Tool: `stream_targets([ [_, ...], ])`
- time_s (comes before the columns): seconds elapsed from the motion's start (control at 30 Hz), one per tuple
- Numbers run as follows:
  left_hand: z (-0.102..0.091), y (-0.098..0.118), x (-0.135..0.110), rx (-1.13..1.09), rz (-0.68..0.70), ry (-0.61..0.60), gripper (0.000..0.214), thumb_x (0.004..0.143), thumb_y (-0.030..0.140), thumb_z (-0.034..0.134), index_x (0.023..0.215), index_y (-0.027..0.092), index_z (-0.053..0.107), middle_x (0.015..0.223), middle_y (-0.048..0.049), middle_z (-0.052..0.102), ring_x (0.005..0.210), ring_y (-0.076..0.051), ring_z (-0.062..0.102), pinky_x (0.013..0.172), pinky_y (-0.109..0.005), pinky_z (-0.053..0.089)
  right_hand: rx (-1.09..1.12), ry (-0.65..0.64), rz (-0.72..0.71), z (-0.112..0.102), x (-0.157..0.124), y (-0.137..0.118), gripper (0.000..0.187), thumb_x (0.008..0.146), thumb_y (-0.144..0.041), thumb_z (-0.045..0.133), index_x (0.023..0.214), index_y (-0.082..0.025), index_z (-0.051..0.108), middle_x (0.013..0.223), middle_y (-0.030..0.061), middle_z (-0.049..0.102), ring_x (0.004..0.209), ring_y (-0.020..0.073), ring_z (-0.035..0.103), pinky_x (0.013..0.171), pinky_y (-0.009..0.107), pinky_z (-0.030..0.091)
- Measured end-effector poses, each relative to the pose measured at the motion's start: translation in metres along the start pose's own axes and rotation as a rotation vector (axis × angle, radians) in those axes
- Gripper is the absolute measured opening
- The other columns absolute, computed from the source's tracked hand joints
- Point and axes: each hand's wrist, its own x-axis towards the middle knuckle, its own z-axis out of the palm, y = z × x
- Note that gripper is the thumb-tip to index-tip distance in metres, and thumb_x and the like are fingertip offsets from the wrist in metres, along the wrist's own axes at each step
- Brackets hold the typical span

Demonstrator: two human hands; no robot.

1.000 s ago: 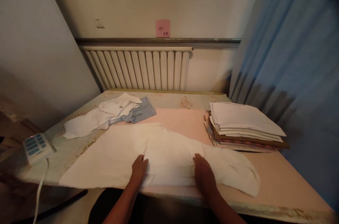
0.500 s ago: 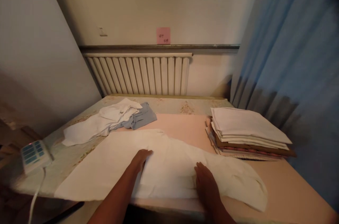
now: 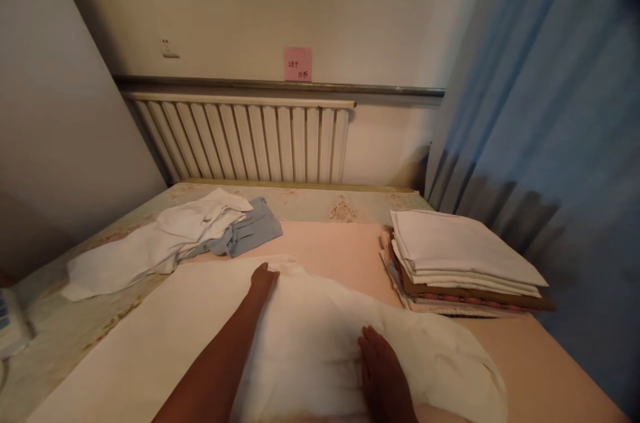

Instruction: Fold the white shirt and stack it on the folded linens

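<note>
A large white garment is spread across the front of the table, slightly wrinkled in its middle. Its rounded right part bulges toward the front right. My left hand rests on the garment near its far edge, thumb and fingers a little apart. Farther right and nearer to me, my right hand lies on the cloth, fingers stretched out and pointing away. The palms and the cloth under them are hidden.
A crumpled white cloth and a blue-grey one lie at the back left. Folded fabrics are stacked on the right, beside a blue curtain. A white device is cut off at the left edge. A radiator stands behind.
My left hand has slid farther away over the garment toward its far edge. My right hand stays on the cloth, slightly lower in view. The view has shifted, partly cutting off the white device.
</note>
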Motion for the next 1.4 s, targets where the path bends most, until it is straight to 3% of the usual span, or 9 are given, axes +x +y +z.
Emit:
stream_targets([
  [0.17, 0.003, 0.009, 0.001, 0.178, 0.088, 0.023, 0.029, 0.086, 0.022, 0.050, 0.111, 0.011, 0.058, 0.108, -0.0140, 0.065, 0.102, -0.024, 0.060, 0.085, -0.035, 0.043, -0.038, -0.017, -0.018, -0.002, 0.001, -0.001, 0.035, 0.087, -0.017, 0.045, 0.118, -0.021, 0.059, 0.125, 0.0097, 0.062, 0.116, 0.0256, 0.058, 0.095, 0.043, 0.050],
  [0.27, 0.001, 0.024, -0.001, 0.265, 0.203, 0.023, 0.035, 0.085, 0.026, 0.045, 0.116, 0.014, 0.057, 0.123, -0.0155, 0.060, 0.117, -0.028, 0.052, 0.090, -0.035, 0.038, -0.059, -0.012, -0.026, -0.004, 0.003, -0.002, 0.037, 0.084, -0.014, 0.044, 0.117, -0.021, 0.059, 0.124, 0.0092, 0.062, 0.115, 0.0248, 0.058, 0.095, 0.042, 0.051],
  [0.43, 0.002, 0.045, 0.002, 0.408, 0.355, -0.177, 0.039, 0.089, 0.046, 0.036, 0.091, 0.021, 0.065, 0.103, -0.0071, 0.070, 0.104, -0.026, 0.060, 0.086, -0.036, 0.039, -0.081, -0.013, -0.034, -0.007, 0.005, -0.003, 0.039, 0.082, -0.011, 0.044, 0.117, -0.020, 0.059, 0.124, 0.0094, 0.062, 0.116, 0.0241, 0.058, 0.094, 0.041, 0.051],
  [0.57, 0.010, 0.050, 0.005, 0.516, 0.408, -0.287, 0.030, 0.083, 0.045, 0.047, 0.085, 0.022, 0.066, 0.106, -0.0064, 0.069, 0.106, -0.027, 0.059, 0.085, -0.036, 0.040, -0.073, 0.005, -0.046, -0.008, 0.008, -0.005, 0.037, 0.082, -0.010, 0.044, 0.115, -0.017, 0.061, 0.122, 0.0108, 0.063, 0.115, 0.0242, 0.058, 0.094, 0.040, 0.050],
  [0.7, 0.018, 0.053, 0.010, 0.567, 0.403, -0.297, 0.027, 0.087, 0.042, 0.049, 0.088, 0.019, 0.064, 0.097, -0.0049, 0.067, 0.094, -0.021, 0.061, 0.081, -0.035, 0.043, -0.070, 0.046, -0.065, -0.015, 0.013, -0.008, 0.035, 0.083, -0.011, 0.044, 0.114, -0.016, 0.061, 0.119, 0.0122, 0.064, 0.112, 0.0244, 0.060, 0.093, 0.041, 0.050],
  [0.83, 0.028, 0.053, 0.016, 0.592, 0.387, -0.224, 0.028, 0.091, 0.041, 0.051, 0.094, 0.016, 0.062, 0.094, -0.0041, 0.065, 0.088, -0.018, 0.060, 0.081, -0.037, 0.045, -0.022, 0.086, -0.124, -0.025, 0.019, -0.012, 0.034, 0.085, -0.012, 0.044, 0.116, -0.016, 0.059, 0.121, 0.0120, 0.063, 0.117, 0.0236, 0.056, 0.100, 0.043, 0.044],
  [1.0, 0.046, 0.044, 0.011, 0.594, 0.429, -0.045, 0.023, 0.089, 0.019, 0.042, 0.096, 0.021, 0.064, 0.094, -0.0057, 0.068, 0.098, -0.022, 0.060, 0.084, -0.037, 0.041, -0.027, 0.018, -0.167, -0.030, 0.022, -0.014, 0.036, 0.084, -0.010, 0.047, 0.119, -0.015, 0.057, 0.123, 0.0113, 0.062, 0.124, 0.0239, 0.051, 0.107, 0.045, 0.036],
  [1.2, 0.058, 0.041, -0.014, 0.583, 0.497, 0.213, 0.031, 0.091, 0.018, 0.037, 0.113, 0.014, 0.059, 0.124, -0.0161, 0.057, 0.123, -0.029, 0.046, 0.104, -0.047, 0.027, -0.021, -0.065, -0.086, -0.028, 0.024, -0.018, 0.034, 0.087, -0.011, 0.043, 0.115, -0.019, 0.060, 0.119, 0.0077, 0.065, 0.120, 0.0223, 0.054, 0.107, 0.042, 0.036],
  [1.4, 0.078, 0.034, -0.048, 0.604, 0.790, 0.308, 0.045, 0.091, 0.016, 0.033, 0.134, 0.013, 0.049, 0.146, -0.0146, 0.041, 0.139, -0.028, 0.028, 0.113, -0.049, 0.019, -0.016, -0.086, -0.078, -0.025, 0.021, -0.016, 0.035, 0.086, -0.009, 0.043, 0.115, -0.019, 0.060, 0.119, 0.0077, 0.064, 0.120, 0.0229, 0.053, 0.106, 0.043, 0.037],
])
